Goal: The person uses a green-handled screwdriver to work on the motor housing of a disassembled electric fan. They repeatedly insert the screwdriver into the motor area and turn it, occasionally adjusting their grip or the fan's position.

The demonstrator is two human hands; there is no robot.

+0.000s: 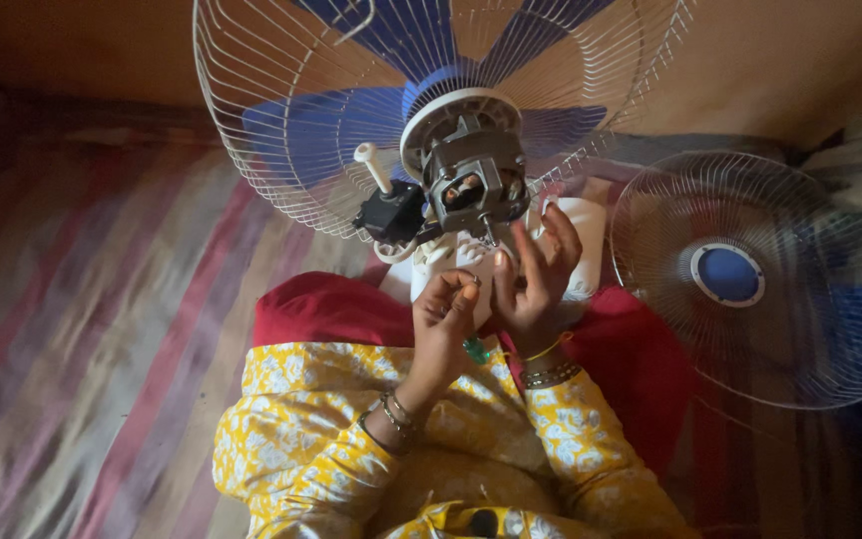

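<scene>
The work appeared to sit at the exposed fan motor [473, 185], at twelve o'clock from both hands. The left hand [448, 317] pinched something small, its fingers nearly closed; the right hand [536, 274] stood half open, empty. A detached front grille [760, 279] crowded three o'clock; the striped mat [92, 329] lay open at nine.

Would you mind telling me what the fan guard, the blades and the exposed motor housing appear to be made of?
The fan guard looks like thin wire with a pale, slightly glossy coating, judging by its fine radial spokes. The blades seem to be translucent blue plastic, since light glows through them. The motor housing appears to be bare grey metal, dull and cast-looking, with bolts at the corners.
</scene>
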